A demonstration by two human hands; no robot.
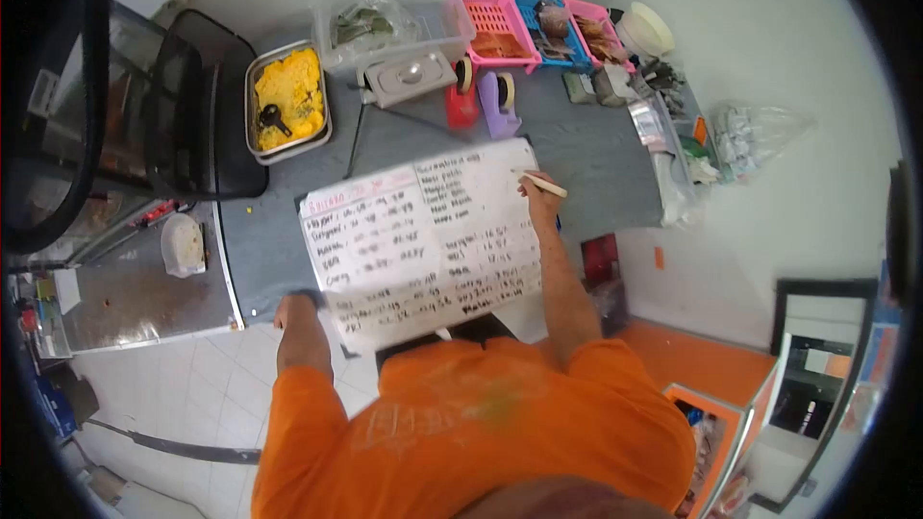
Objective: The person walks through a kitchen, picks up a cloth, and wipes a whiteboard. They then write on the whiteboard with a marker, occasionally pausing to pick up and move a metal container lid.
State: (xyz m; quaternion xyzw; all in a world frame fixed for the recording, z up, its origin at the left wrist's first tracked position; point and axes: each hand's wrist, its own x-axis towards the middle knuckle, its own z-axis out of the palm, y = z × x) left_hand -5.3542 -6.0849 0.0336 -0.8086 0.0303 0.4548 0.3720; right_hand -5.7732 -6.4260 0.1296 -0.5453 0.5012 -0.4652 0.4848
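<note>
Orange shirt (461, 432), R fingers (525, 189) pinched round pen (546, 185) at whiteboard (437, 245), L hand (296, 308) by table (264, 255) edge, grip unclear.

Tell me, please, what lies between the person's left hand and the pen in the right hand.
The written-on whiteboard lies between the left hand and the pen, as the head view shows.

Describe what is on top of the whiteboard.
Red and black handwriting covers much of the whiteboard; the right hand holds a marker over its far right part. Anything beneath that hand and forearm is hidden.
</note>
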